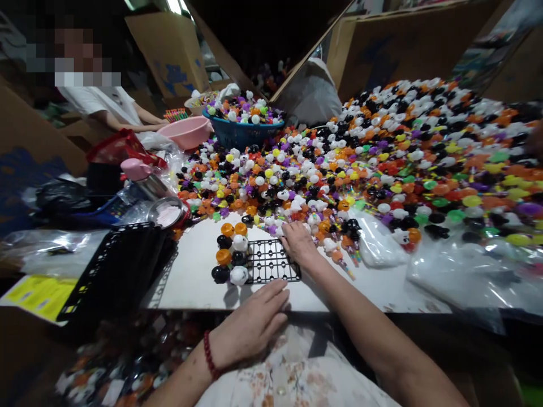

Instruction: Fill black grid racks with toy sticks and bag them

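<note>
Resting flat, left hand (250, 322); right hand (299, 240) touches toys (314, 220).

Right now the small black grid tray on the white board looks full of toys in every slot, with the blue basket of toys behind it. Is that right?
Not quite. In the head view the black grid tray holds toys only along its left side; the rest of its slots are bare. The right hand rests at its far edge, the left hand near its front. The blue basket does sit behind.

The left hand (250, 322) rests flat on the table (195, 277) edge, just below a black grid (271, 261). The right hand (299, 240) touches the toys (322, 169) beside the grid. Eight toys fill its left side.
</note>
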`<state>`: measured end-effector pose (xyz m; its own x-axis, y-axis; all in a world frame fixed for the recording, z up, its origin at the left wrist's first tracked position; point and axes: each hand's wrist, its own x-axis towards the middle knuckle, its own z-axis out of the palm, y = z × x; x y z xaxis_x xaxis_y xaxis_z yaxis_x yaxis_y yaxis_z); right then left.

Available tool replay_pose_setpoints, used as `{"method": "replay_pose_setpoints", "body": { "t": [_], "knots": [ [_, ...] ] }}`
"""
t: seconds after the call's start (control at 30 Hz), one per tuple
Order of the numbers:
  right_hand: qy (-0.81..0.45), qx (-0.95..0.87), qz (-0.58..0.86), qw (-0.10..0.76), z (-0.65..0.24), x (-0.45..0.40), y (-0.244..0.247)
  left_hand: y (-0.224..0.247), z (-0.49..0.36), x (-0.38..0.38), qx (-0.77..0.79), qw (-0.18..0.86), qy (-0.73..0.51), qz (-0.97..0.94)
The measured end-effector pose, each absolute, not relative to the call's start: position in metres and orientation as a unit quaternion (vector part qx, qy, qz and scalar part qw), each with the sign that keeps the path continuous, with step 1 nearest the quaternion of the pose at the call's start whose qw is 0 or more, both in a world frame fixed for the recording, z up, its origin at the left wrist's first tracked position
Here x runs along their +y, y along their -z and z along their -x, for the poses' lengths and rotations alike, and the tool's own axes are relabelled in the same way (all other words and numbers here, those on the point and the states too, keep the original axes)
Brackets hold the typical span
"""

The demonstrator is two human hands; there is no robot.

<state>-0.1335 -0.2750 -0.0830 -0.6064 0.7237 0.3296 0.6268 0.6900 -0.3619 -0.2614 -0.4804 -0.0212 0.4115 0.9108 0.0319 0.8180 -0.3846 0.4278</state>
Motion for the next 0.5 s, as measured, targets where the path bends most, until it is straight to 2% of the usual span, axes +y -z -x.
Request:
{"method": "replay_pose_setpoints", "body": {
  "t": [0.13, 0.2, 0.33, 0.5],
  "knots": [
    [-0.237, -0.813, 0.393, 0.357, 0.123, -0.277, 0.074, 0.092, 0.261, -0.463, 0.640, 0.059, -0.128, -0.755],
    [-0.329, -0.752, 0.416, 0.391, 0.112, -0.281, 0.068, 0.112, 0.267, -0.455, 0.660, 0.014, -0.149, -0.737],
    [-0.498, -0.656, 0.433, 0.367, 0.085, -0.291, 0.057, 0.111, 0.273, -0.443, 0.666, -0.037, -0.246, -0.703],
    [-0.611, -0.621, 0.387, 0.303, 0.068, -0.306, 0.043, 0.078, 0.267, -0.430, 0.629, -0.033, -0.340, -0.698]
  ]
}}
